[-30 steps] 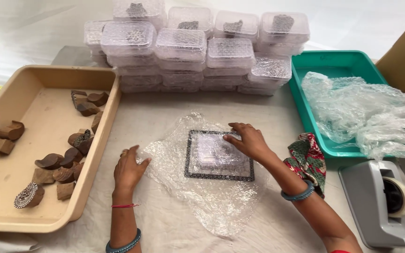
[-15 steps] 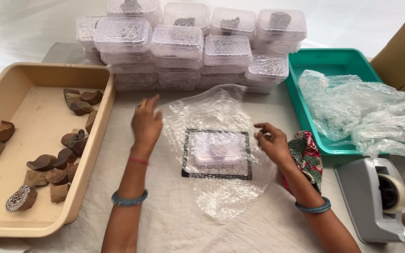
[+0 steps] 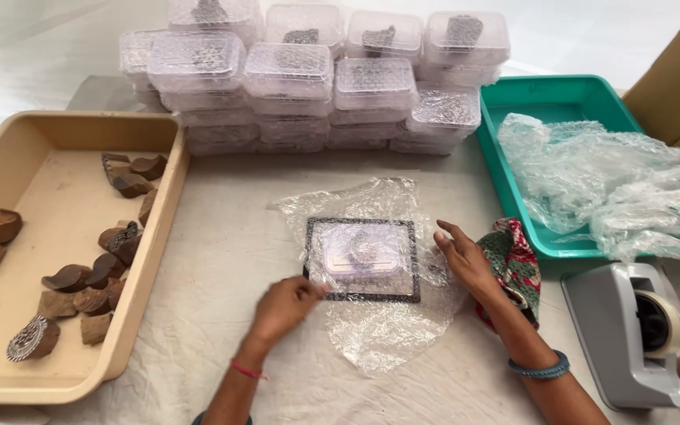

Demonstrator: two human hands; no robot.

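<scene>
A sheet of bubble wrap [image 3: 379, 330] lies on the cloth-covered table with a clear plastic box [image 3: 360, 250] on it, set over a dark square frame [image 3: 362, 296]. My left hand [image 3: 283, 305] pinches the wrap's left edge beside the box's near left corner. My right hand [image 3: 466, 260] rests flat on the wrap at the box's right side, fingers apart. A red and green patterned cloth [image 3: 515, 260] lies just right of that hand.
A beige tray [image 3: 9, 181] at the left holds several carved wooden blocks [image 3: 80, 275]. Stacked clear boxes [image 3: 308, 79] line the back. A teal tray [image 3: 545, 98] holds loose bubble wrap [image 3: 615, 189]. A tape dispenser [image 3: 639, 330] sits at the right, a cardboard box [image 3: 678, 86] behind.
A clear box now sits on the wrap. My left hand came back from the far left of the wrap to its near left edge and pinched it. My right hand stayed at the right side.
</scene>
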